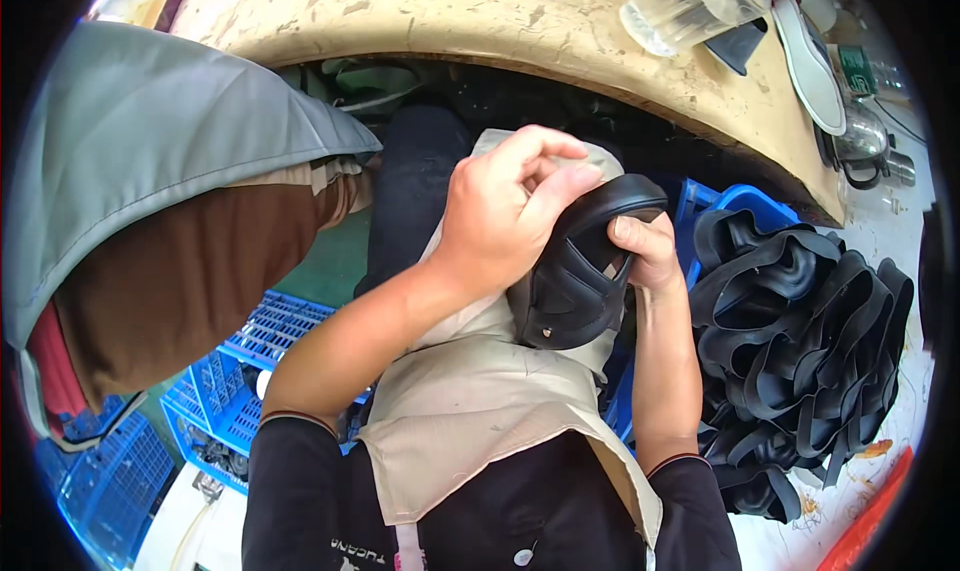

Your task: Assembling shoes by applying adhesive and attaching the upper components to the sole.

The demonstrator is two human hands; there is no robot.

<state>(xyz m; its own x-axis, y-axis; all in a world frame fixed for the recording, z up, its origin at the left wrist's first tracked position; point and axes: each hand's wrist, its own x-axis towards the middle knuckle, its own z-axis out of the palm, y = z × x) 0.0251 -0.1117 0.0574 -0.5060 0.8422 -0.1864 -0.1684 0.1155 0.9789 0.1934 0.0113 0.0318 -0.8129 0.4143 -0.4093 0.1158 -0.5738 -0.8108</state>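
Observation:
A black sandal [575,296] with wide padded straps and a small shiny ornament is held over my apron-covered lap. My right hand [648,249] grips its right side, with the thumb over the edge of the opening and the other fingers hidden behind it. Close to the sandal's upper end is my left hand [500,206], its fingers curled and the thumb and forefinger tips near each other beside the rim. Whether anything small sits between those tips, I cannot make out. The beige apron [470,391] lies behind the sandal.
Ahead curves a worn, stained tabletop [460,21] with a clear plastic cup [680,16] and a white insole-shaped piece [808,66]. Black rubbery strips [800,331] are heaped at right by a blue crate [745,199]. Another person's grey-covered leg [170,121] and blue baskets [215,401] are left.

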